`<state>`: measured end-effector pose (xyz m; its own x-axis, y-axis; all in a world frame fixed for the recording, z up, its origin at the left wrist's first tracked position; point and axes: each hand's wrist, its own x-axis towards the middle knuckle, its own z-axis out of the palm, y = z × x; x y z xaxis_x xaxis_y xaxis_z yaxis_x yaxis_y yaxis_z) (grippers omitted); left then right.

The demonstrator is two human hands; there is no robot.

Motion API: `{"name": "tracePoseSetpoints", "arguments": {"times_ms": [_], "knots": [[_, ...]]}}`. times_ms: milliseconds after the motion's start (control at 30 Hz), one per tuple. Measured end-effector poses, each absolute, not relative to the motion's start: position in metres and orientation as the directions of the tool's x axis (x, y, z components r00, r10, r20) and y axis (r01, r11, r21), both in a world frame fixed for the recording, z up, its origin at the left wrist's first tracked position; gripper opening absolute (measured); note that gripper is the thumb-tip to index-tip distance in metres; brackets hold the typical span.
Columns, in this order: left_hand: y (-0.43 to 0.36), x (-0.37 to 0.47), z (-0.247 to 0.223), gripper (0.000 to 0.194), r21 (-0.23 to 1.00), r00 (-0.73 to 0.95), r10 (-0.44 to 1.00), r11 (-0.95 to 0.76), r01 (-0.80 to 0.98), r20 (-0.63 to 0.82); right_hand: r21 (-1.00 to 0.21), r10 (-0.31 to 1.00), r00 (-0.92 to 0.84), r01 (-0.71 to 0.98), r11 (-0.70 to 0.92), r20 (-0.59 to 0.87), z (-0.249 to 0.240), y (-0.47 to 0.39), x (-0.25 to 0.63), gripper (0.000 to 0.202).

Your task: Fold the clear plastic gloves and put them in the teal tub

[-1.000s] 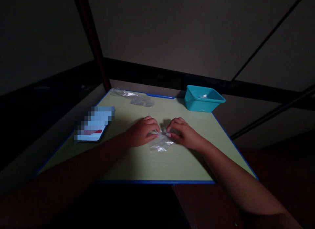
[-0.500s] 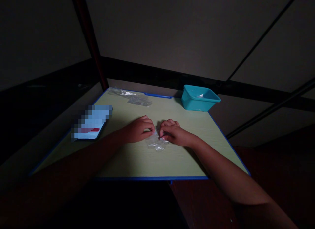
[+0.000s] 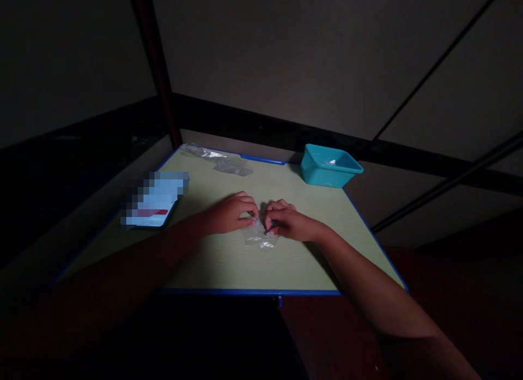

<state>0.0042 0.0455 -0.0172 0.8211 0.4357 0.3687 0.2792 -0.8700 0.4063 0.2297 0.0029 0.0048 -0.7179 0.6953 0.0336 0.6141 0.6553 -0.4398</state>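
Observation:
A small clear plastic bag (image 3: 261, 241) lies crumpled on the pale table, between my hands. My left hand (image 3: 233, 213) pinches its upper left part between thumb and forefinger. On the other side, my right hand (image 3: 288, 222) has its thumb and fingers closed on the bag's upper right part. The fingers hide much of the bag's top edge, and the dim light keeps me from telling whether anything is inside it.
The pale table (image 3: 245, 271) has a blue rim. A teal plastic basket (image 3: 327, 175) stands at its back right corner, with something whitish inside. Flattened clear plastic bags (image 3: 232, 167) lie along the back left. A phone (image 3: 157, 200) with a lit screen sits at the left edge.
The view has shifted slightly. Both hands keep their pinch on the bag, with only a small movement of the fingertips.

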Motion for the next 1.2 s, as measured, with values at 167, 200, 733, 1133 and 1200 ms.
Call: {"name": "tracePoseSetpoints", "arguments": {"times_ms": [167,200,733,1133,1200], "knots": [[0.045,0.004,-0.018,0.009,0.395,0.822,0.435,-0.873,0.286,0.368,-0.448,0.669,-0.740,0.575,0.685,0.073,0.003,0.005,0.229,0.004],[0.045,0.004,-0.017,0.009,0.392,0.824,0.434,-0.874,0.287,0.365,-0.454,0.660,-0.746,0.559,0.694,0.090,0.003,0.005,0.229,0.004],[0.044,0.003,-0.017,0.023,0.384,0.826,0.466,-0.860,0.337,0.319,-0.522,0.648,-0.726,0.470,0.712,0.230,-0.005,0.008,0.232,0.008],[0.045,0.000,-0.017,0.019,0.432,0.828,0.462,-0.848,0.307,0.317,-0.412,0.688,-0.687,0.570,0.711,0.236,-0.009,-0.001,0.224,0.005],[0.045,0.000,-0.015,0.012,0.449,0.830,0.457,-0.844,0.292,0.319,-0.396,0.694,-0.682,0.586,0.707,0.230,-0.009,-0.003,0.223,0.005]]}}
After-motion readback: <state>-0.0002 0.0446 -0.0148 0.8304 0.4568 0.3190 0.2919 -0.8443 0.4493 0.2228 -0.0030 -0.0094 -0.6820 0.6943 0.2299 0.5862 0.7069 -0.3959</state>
